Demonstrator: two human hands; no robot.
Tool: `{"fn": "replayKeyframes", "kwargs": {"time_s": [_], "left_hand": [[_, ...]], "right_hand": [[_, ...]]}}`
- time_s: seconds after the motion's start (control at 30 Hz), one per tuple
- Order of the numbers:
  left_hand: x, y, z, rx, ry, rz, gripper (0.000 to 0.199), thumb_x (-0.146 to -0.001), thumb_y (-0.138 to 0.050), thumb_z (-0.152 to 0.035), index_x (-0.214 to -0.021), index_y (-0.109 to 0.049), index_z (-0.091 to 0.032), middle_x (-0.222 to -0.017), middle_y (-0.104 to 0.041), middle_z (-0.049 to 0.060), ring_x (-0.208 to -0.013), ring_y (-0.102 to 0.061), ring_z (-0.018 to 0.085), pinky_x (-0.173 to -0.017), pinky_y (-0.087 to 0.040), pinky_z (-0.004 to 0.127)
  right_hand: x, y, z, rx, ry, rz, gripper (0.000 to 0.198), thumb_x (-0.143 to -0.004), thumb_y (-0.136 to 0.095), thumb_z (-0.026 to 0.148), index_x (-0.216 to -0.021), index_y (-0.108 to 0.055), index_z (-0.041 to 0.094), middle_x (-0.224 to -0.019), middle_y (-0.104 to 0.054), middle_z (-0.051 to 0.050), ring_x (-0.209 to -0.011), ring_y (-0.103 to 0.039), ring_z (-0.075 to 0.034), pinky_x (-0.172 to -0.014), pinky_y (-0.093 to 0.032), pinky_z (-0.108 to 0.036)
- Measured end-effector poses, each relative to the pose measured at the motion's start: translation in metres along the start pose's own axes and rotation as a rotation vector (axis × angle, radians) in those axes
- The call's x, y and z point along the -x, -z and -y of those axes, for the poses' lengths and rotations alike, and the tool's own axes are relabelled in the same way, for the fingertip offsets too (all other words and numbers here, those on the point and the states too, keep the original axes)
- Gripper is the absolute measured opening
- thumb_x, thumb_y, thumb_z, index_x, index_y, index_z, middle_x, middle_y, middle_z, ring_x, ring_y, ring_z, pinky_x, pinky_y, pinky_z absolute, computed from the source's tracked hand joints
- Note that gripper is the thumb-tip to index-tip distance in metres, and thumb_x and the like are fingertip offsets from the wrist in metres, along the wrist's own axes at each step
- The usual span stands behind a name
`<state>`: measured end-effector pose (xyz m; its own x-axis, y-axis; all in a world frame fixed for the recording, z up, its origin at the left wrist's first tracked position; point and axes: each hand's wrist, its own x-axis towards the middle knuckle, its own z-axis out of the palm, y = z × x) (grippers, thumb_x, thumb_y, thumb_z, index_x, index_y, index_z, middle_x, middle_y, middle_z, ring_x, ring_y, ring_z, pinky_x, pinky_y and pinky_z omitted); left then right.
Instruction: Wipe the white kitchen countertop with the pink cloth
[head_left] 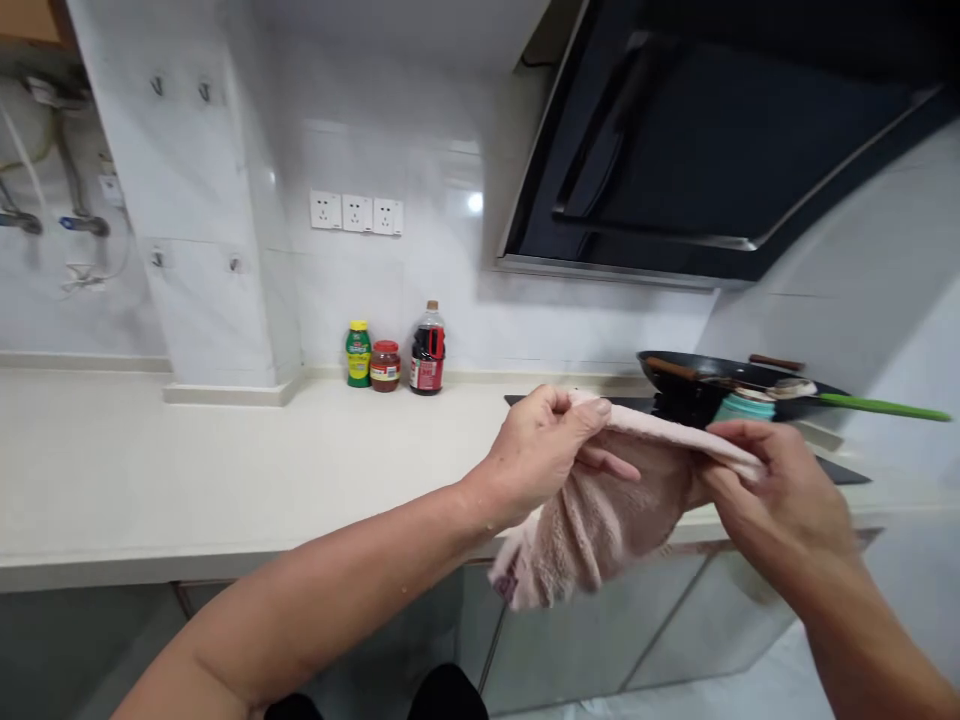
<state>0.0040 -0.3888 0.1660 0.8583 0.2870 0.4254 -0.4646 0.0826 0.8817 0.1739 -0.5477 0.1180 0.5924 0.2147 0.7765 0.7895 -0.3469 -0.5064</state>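
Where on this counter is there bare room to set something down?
The widest bare patch is the counter left of the green bottle, in front of the wall pillar. A smaller one lies between the dark bottle and the stovetop. The stovetop end is crowded: wok and teal container, with the pink cloth in the left hand and right hand before them.

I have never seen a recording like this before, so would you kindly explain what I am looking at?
There is no machine here: a person works bare-handed, filmed by a camera worn on their head that looks forward and down. The left hand and the right hand hold a pink cloth by its upper edge, in front of a pale counter. Toward its back stand a green bottle, a red-lidded jar and a bottle of dark liquid; a black pan sits farther right, beyond the right hand.
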Motion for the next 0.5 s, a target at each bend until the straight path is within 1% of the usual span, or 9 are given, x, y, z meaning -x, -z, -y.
{"fn": "replayKeyframes", "kwargs": {"time_s": [0.1,0.17,0.23,0.3,0.37,0.4,0.5], "left_hand": [[-0.004,-0.002,0.003,0.0,0.005,-0.066,0.023,-0.094,-0.059,-0.037,-0.09,-0.047,-0.018,-0.08,-0.062,-0.003,-0.06,-0.07,0.011,-0.067,-0.045,0.024],[-0.005,0.002,0.001,-0.007,0.016,-0.098,0.023,-0.094,-0.059,-0.038,-0.09,-0.049,-0.018,-0.081,-0.063,-0.003,-0.06,-0.07,0.011,-0.065,-0.043,0.024],[-0.003,0.006,-0.005,0.006,0.02,-0.093,0.023,-0.095,-0.057,-0.038,-0.092,-0.051,-0.017,-0.087,-0.067,0.0,-0.06,-0.07,0.012,-0.067,-0.045,0.026],[0.0,0.01,-0.013,0.026,0.028,-0.07,0.022,-0.096,-0.056,-0.038,-0.096,-0.054,-0.016,-0.096,-0.071,0.005,-0.062,-0.071,0.013,-0.072,-0.048,0.03],[0.001,0.015,-0.021,0.036,0.036,-0.071,0.021,-0.096,-0.054,-0.036,-0.1,-0.057,-0.015,-0.103,-0.073,0.009,-0.065,-0.071,0.013,-0.075,-0.05,0.031],[0.001,0.018,-0.025,0.036,0.031,-0.089,0.021,-0.096,-0.054,-0.034,-0.101,-0.058,-0.014,-0.104,-0.073,0.011,-0.066,-0.071,0.014,-0.075,-0.05,0.031],[-0.006,0.034,-0.034,0.017,-0.018,-0.187,0.017,-0.095,-0.055,-0.031,-0.098,-0.058,-0.014,-0.105,-0.074,0.011,-0.066,-0.072,0.013,-0.068,-0.05,0.027]], "right_hand": [[-0.011,-0.004,0.001,-0.114,-0.047,-0.029,0.041,-0.07,-0.054,0.041,-0.108,-0.051,0.026,-0.099,-0.063,-0.005,-0.088,-0.062,-0.026,-0.077,-0.047,-0.042],[-0.02,-0.014,0.008,-0.135,-0.018,-0.105,0.038,-0.073,-0.054,0.039,-0.108,-0.051,0.025,-0.097,-0.063,-0.006,-0.087,-0.062,-0.026,-0.078,-0.047,-0.043],[-0.028,-0.027,0.017,-0.143,0.047,-0.148,0.028,-0.079,-0.051,0.039,-0.103,-0.053,0.024,-0.092,-0.063,-0.005,-0.082,-0.06,-0.025,-0.075,-0.048,-0.04],[-0.036,-0.041,0.026,-0.178,0.123,-0.09,0.023,-0.086,-0.047,0.04,-0.1,-0.056,0.023,-0.088,-0.063,-0.004,-0.076,-0.058,-0.022,-0.07,-0.047,-0.036],[-0.044,-0.055,0.034,-0.233,0.176,-0.009,0.023,-0.09,-0.046,0.039,-0.099,-0.06,0.023,-0.084,-0.064,-0.002,-0.071,-0.057,-0.019,-0.068,-0.047,-0.033],[-0.048,-0.063,0.037,-0.271,0.199,0.016,0.024,-0.091,-0.046,0.039,-0.099,-0.062,0.023,-0.084,-0.064,-0.002,-0.071,-0.057,-0.018,-0.068,-0.047,-0.031],[-0.066,-0.085,0.047,-0.386,0.275,0.087,0.025,-0.091,-0.047,0.037,-0.102,-0.065,0.023,-0.09,-0.067,-0.002,-0.08,-0.059,-0.018,-0.073,-0.047,-0.029]]}}
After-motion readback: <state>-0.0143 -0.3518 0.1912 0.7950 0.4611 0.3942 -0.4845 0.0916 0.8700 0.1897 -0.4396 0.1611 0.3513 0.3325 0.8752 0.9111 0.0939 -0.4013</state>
